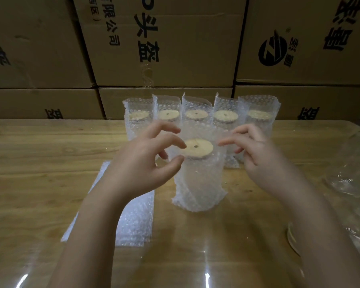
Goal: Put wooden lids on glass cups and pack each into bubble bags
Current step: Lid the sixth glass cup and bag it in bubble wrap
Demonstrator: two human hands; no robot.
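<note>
Head view: the wood-lidded round glass cup (199, 148) stood upright in its clear bubble bag (197, 183) at the wooden desk's (40, 163) middle. Left hand (146, 163) and right hand (258, 154), fingers half-curled, flanked the bag's mouth, probably to steady it; whether they gripped, I could not tell.

Packing or storage room. Stacked cardboard cartons (175, 48) with printed lettering fill the 12 o'clock side. A wooden table (40, 163) carries a row of bagged cups (195, 117) toward 12 o'clock and flat bubble bags (133, 221) at 8 o'clock.
</note>
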